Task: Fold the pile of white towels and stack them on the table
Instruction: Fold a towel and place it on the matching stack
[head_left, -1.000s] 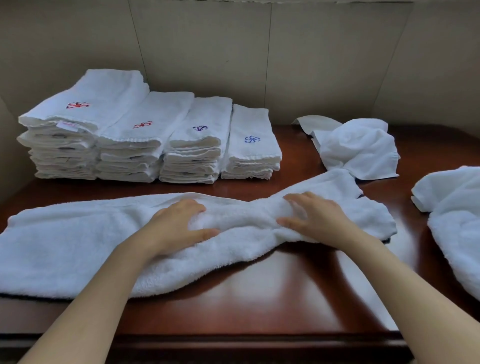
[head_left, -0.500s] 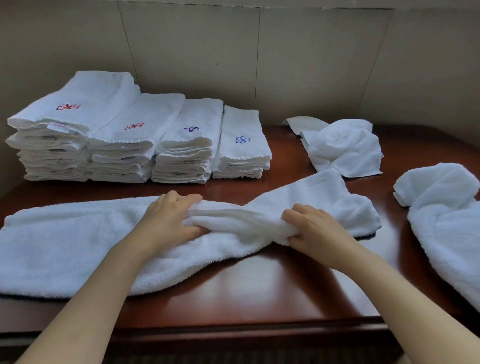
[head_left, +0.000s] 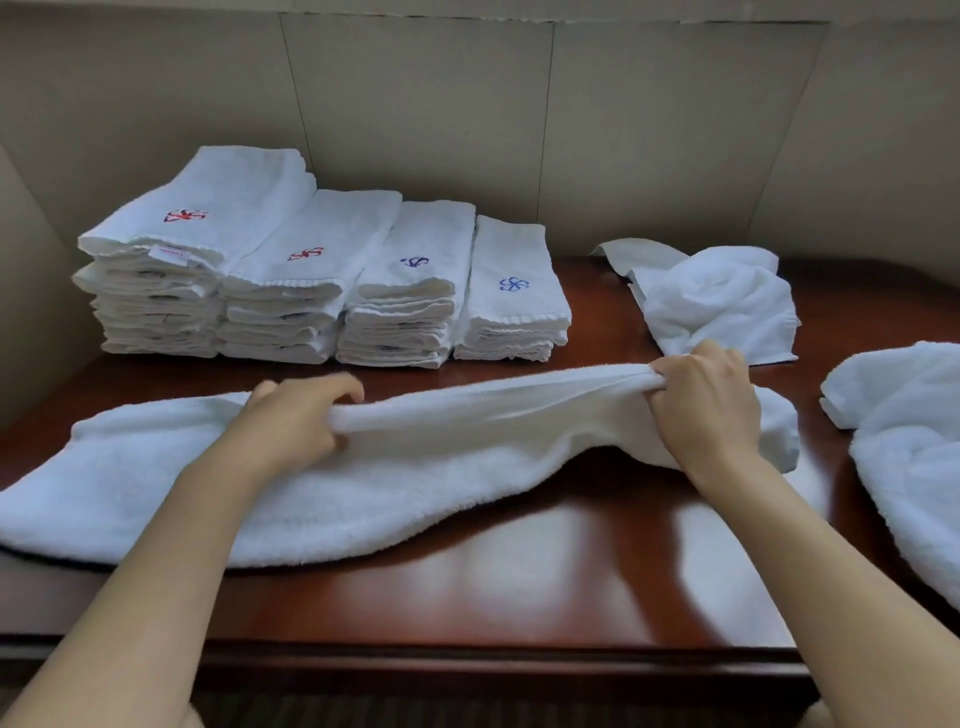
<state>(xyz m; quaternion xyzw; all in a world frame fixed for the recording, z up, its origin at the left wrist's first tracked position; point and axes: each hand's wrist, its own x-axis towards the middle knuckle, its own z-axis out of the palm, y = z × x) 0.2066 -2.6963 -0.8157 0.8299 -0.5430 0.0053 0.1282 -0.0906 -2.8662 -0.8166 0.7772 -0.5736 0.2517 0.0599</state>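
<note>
Both hands pinch one towel's far edge, lifted taut above the table.

Far left, four stacks of folded towels (head_left: 322, 275) stand; the left hand (head_left: 296, 421) and right hand (head_left: 706, 410) each grip the towel (head_left: 415, 483), whose left end lies flat on the table (head_left: 519, 582). An uneven pull could skew the fold. No containers here; loose towels (head_left: 717, 301) wait right.
</note>
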